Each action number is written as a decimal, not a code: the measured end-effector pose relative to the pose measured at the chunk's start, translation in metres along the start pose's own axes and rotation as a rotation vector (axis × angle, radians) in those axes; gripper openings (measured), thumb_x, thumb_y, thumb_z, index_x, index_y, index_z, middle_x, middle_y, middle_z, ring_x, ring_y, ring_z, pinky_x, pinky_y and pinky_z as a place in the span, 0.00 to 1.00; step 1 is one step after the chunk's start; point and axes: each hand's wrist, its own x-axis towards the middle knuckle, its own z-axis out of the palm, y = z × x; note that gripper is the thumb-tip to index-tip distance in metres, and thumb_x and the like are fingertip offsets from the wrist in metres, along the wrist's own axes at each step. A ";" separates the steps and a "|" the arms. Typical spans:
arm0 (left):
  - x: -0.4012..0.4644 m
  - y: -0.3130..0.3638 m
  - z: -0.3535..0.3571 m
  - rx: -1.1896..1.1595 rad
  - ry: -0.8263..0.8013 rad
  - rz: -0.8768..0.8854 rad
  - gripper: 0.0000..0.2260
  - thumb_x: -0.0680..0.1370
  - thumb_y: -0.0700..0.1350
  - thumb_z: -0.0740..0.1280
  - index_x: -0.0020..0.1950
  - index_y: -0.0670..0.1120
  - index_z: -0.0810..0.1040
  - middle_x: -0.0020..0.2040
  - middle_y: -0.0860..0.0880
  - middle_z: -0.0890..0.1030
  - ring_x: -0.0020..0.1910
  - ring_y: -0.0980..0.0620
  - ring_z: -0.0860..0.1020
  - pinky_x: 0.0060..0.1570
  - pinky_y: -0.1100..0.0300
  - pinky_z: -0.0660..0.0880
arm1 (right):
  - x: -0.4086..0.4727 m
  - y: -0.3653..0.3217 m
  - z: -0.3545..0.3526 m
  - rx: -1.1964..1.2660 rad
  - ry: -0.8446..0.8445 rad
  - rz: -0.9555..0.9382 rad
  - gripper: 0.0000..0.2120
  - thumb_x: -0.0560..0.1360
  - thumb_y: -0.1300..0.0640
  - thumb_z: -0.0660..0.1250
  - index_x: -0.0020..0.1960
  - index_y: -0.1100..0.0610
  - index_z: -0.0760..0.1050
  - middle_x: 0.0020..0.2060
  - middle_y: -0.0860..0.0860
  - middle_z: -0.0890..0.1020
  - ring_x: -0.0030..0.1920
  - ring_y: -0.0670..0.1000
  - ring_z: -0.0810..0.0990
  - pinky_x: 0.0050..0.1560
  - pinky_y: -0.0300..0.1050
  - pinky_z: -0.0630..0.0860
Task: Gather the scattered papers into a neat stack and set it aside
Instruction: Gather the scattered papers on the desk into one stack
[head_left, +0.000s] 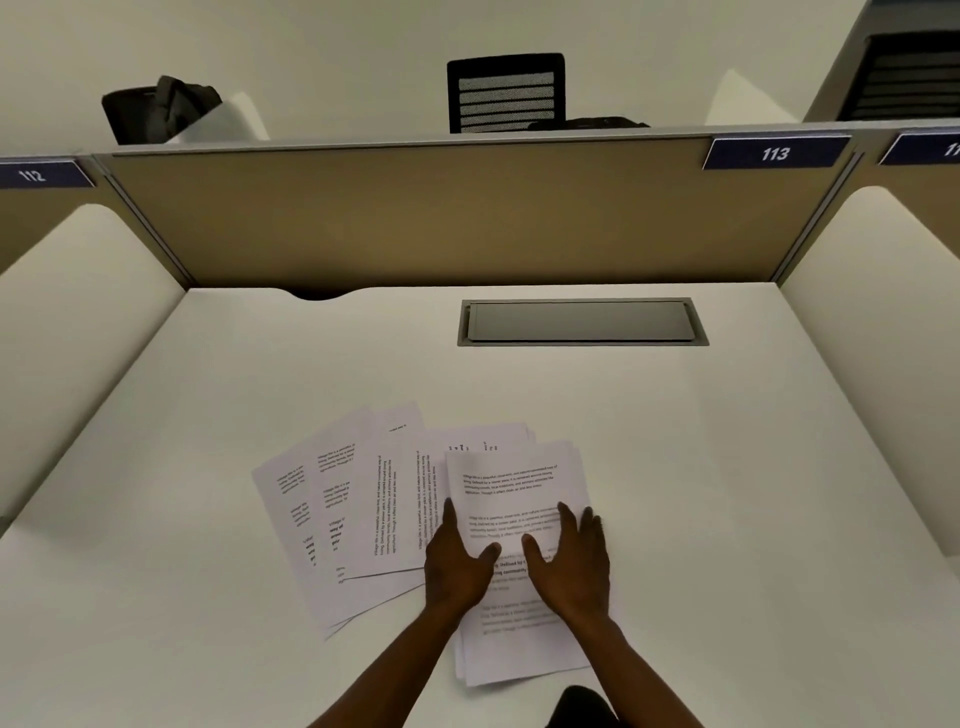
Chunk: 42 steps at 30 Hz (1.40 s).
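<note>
Both hands lay flat, grip released: left hand (457, 564) and right hand (571, 564) pressing a paper stack (511, 483); loose sheets (332, 509) fanned leftward on the bench (727, 441).

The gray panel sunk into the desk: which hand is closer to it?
Right. The right hand lies flat on the papers almost straight below the gray panel; the left hand sits further left.

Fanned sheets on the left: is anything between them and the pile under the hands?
Nothing visible. The fanned sheets overlap the pile directly, and only the left hand, resting flat on the pile's left edge, sits near that seam.
</note>
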 end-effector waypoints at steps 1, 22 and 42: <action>0.000 0.001 0.000 0.007 0.001 0.005 0.41 0.75 0.42 0.73 0.81 0.44 0.53 0.74 0.43 0.71 0.70 0.46 0.72 0.71 0.50 0.71 | 0.000 -0.003 0.000 -0.014 -0.001 -0.011 0.38 0.76 0.37 0.59 0.79 0.51 0.51 0.79 0.57 0.53 0.79 0.57 0.50 0.77 0.54 0.51; -0.005 0.031 -0.022 -0.548 -0.128 0.033 0.34 0.77 0.40 0.72 0.68 0.73 0.63 0.74 0.54 0.71 0.68 0.54 0.73 0.66 0.50 0.76 | 0.034 0.034 -0.086 1.103 -0.424 0.331 0.22 0.69 0.55 0.74 0.60 0.63 0.78 0.55 0.65 0.83 0.56 0.69 0.81 0.59 0.66 0.77; -0.003 0.020 -0.028 -0.508 -0.193 -0.253 0.27 0.77 0.39 0.72 0.74 0.50 0.69 0.62 0.45 0.81 0.58 0.46 0.82 0.52 0.51 0.83 | 0.042 0.052 -0.091 0.571 -0.209 0.085 0.18 0.76 0.53 0.70 0.66 0.50 0.74 0.64 0.57 0.79 0.58 0.58 0.81 0.61 0.58 0.77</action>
